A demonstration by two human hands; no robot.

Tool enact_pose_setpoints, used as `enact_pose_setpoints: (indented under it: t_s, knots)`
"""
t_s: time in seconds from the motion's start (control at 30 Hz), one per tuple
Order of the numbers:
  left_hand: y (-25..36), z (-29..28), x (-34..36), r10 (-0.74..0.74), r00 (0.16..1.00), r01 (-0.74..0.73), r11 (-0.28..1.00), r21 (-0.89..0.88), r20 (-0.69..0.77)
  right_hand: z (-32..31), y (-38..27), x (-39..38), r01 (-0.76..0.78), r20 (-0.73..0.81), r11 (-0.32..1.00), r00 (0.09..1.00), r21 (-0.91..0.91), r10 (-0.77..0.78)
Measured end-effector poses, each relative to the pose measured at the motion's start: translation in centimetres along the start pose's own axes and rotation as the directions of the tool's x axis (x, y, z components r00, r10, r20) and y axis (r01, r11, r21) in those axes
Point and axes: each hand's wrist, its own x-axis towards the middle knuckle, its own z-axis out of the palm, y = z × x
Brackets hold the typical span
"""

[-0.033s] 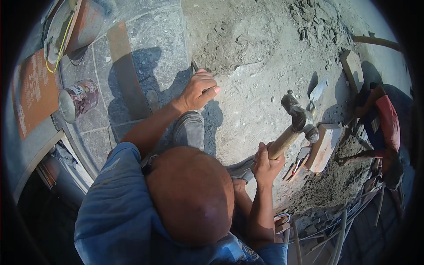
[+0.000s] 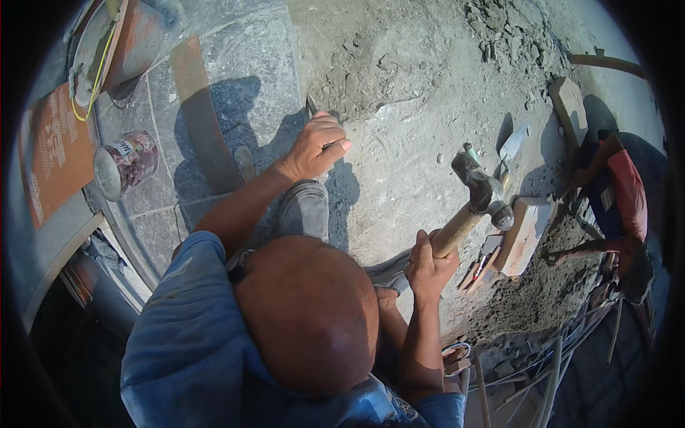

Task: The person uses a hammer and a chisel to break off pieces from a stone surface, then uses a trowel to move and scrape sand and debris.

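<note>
My left hand [image 2: 318, 148] is closed around a chisel, its thumb lying along the near side. Only the thin dark end of the chisel [image 2: 311, 105] shows past the knuckles, where grey tiles meet rough mortar. My fist hides the rest. Lower and to the right, my right hand [image 2: 432, 267] grips the wooden handle of a hammer [image 2: 481, 187]. The worn metal head is raised above the ground, well apart from the chisel.
On the left are a jar [image 2: 139, 160], a bucket [image 2: 143, 43], cardboard [image 2: 57, 150] and a flat strip [image 2: 203, 114]. A trowel [image 2: 512, 146], a block [image 2: 524, 235] and a sand heap [image 2: 549, 292] lie right. Another person's red sleeve [image 2: 628, 189] shows at the far right.
</note>
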Motion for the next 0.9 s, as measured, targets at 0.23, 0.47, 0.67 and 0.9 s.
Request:
enact_pose_setpoints:
  t_s: [0.23,0.47,0.67,0.9]
  knots:
    - [0.3,-2.5,-2.6,0.023,1.0,-0.023,0.994,-0.109,-0.002,-1.2,0.9,-0.2,-0.018,-0.065,1.0,0.998,0.005,0.018]
    - [0.2,2.2,2.2,0.235,0.972,-0.232,0.969,-0.088,0.013,-0.2,0.2,1.5,-0.022,-0.1,0.987,0.994,0.156,0.038]
    - [4.1,3.8,3.6,0.364,0.919,-0.336,0.924,-0.184,0.154,0.0,-1.4,1.6,0.044,-0.097,0.987,0.995,0.156,-0.029]
    - [-1.4,0.8,2.2,0.139,0.981,-0.14,0.99,-0.002,0.136,1.1,-1.8,1.5,0.021,-0.078,0.993,0.997,0.114,-0.012]
